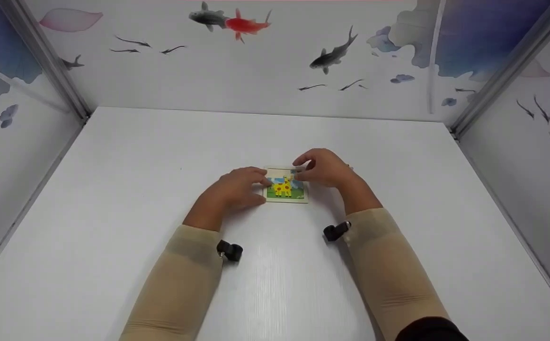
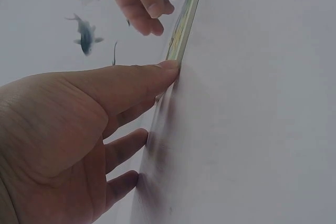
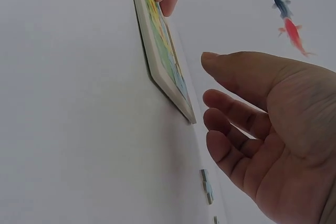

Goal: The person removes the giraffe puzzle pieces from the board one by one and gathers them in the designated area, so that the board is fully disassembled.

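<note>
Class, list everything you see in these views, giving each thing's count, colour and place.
giraffe puzzle: 1, yellow, green and blue with a pale border, between the hands
loose pieces: at least 2, one bluish, beyond the puzzle's right side
table: 1, white, under the puzzle
wall panels: 3, white with fish prints, at the back and both sides
metal posts: 2, grey, back corners
wrist cameras: 2, black, one per wrist
dark patch: 1, black, bottom edge by the right sleeve; unclear what
sleeves: 2, beige, on the forearms
left hand: 1, bare, at the puzzle's left edge
right hand: 1, bare, near its upper right corner
</note>
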### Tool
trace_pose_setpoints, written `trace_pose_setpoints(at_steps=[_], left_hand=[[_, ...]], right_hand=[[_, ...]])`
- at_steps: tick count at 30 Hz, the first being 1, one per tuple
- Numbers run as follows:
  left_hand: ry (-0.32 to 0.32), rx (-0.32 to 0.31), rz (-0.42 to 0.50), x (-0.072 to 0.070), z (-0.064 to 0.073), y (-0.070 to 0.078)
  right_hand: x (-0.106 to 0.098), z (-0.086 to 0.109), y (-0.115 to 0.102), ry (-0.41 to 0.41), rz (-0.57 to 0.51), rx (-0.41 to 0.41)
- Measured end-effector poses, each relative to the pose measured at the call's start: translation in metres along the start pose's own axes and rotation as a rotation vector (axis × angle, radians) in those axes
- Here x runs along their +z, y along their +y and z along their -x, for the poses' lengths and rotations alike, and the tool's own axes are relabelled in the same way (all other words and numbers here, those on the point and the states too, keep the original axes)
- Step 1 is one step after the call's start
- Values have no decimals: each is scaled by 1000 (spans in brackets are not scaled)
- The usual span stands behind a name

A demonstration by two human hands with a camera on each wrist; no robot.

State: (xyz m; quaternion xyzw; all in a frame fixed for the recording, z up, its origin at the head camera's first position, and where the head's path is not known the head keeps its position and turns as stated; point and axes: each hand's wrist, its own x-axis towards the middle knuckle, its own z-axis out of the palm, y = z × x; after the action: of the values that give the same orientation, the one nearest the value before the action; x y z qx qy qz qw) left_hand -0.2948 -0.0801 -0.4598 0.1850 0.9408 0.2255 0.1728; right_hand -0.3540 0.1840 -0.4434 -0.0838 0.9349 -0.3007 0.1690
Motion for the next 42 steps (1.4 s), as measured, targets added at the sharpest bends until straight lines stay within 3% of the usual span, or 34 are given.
trace_pose_setpoints(at_steps=[22, 42], left_hand=[[20, 2, -9, 2, 2, -1], [10, 9, 8, 0, 3, 0]], right_hand=[[9, -1, 3, -55, 61, -78], [7, 2, -4, -30, 66, -13]])
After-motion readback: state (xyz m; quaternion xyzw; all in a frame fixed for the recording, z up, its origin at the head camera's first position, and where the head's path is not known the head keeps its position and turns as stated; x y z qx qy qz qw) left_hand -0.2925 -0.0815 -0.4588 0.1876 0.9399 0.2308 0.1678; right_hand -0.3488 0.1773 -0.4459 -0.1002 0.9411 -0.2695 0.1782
